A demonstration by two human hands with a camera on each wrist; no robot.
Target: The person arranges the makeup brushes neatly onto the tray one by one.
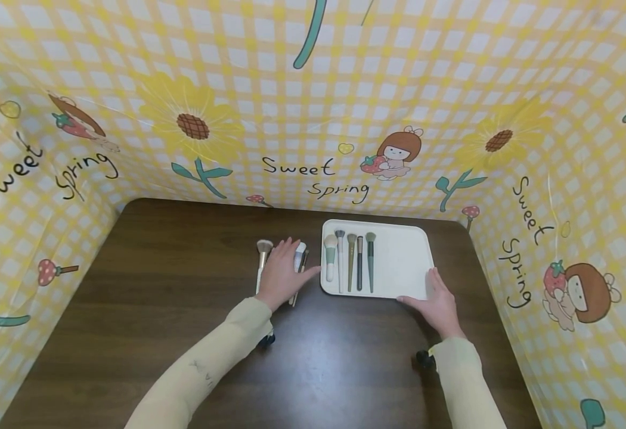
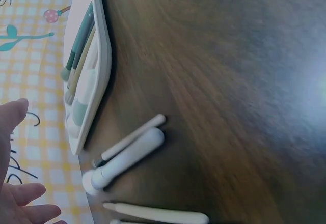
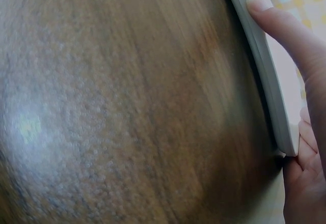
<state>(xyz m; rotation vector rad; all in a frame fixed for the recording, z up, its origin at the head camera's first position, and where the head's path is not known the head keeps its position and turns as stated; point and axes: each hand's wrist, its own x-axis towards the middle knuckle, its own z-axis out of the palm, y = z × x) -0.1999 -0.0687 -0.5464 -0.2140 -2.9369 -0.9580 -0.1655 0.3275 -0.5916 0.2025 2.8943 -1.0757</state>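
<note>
My left hand (image 1: 279,271) hovers over several makeup brushes on the table, fingers stretched out and thumb spread. In the left wrist view a gap separates its fingers from a thick white-handled brush (image 2: 130,158) and a thinner brush (image 2: 135,137) beside it. Farther left lies a brush with a fluffy head (image 1: 264,245), partly behind the hand. My right hand (image 1: 437,304) holds the white tray (image 1: 401,262) at its near right corner, thumb on the front rim, fingers along the side. Several brushes lie in a row in the tray's left half, among them a green brush (image 1: 371,262).
A dark wooden table (image 1: 130,310) lies under everything. Yellow checked cloth (image 1: 291,107) with printed flowers hangs along the back and both sides. Small black objects show under both wrists.
</note>
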